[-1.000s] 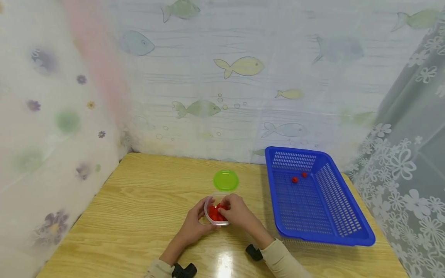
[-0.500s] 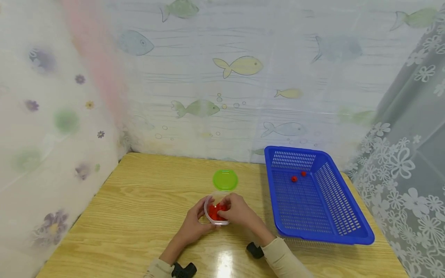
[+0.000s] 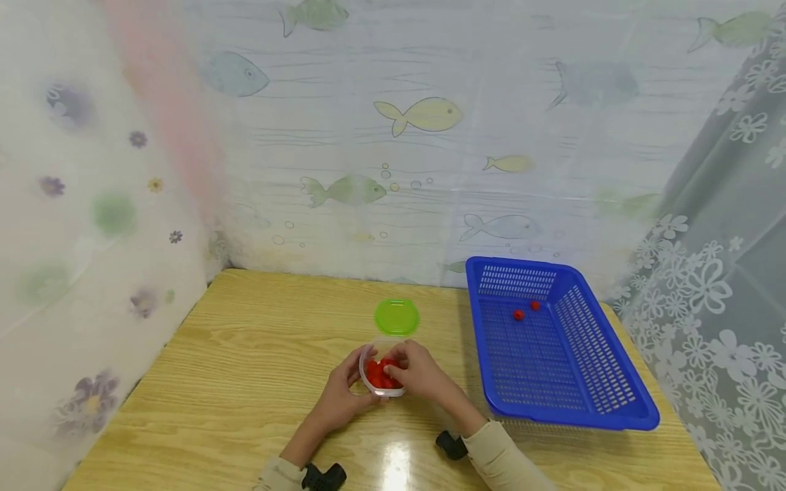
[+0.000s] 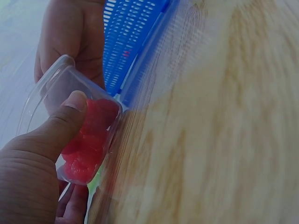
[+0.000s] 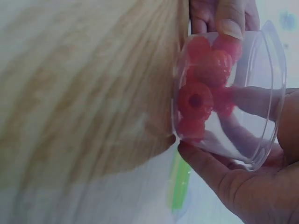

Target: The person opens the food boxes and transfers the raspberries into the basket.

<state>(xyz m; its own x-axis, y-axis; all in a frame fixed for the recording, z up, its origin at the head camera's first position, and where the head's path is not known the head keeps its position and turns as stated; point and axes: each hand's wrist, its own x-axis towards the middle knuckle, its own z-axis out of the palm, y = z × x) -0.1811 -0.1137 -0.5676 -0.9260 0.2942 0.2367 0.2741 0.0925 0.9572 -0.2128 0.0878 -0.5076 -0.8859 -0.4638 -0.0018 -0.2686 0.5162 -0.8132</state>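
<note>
A small clear plastic tub (image 3: 388, 393) stands on the wooden table, part filled with red raspberries (image 5: 210, 70). My left hand (image 3: 344, 392) holds it from the left, with the thumb on the near wall and fingers round the far side. From the right, my right hand (image 3: 420, 374) reaches over the rim. In the right wrist view its thumb and a finger are inside the tub, meeting at a raspberry (image 5: 224, 100), while another finger lies outside the wall. A green lid (image 3: 397, 317) lies flat just behind the tub.
To the right sits a large blue plastic basket (image 3: 482, 354) with slotted walls. Two red raspberries (image 3: 518, 315) lie near its back. Behind the table hangs a fish-patterned curtain (image 3: 344, 129), with a lace-flowered one (image 3: 731, 354) at the right.
Both hands keep their places at the tub, with only slight movement of the right fingers among the raspberries. The head view has drifted a little.
</note>
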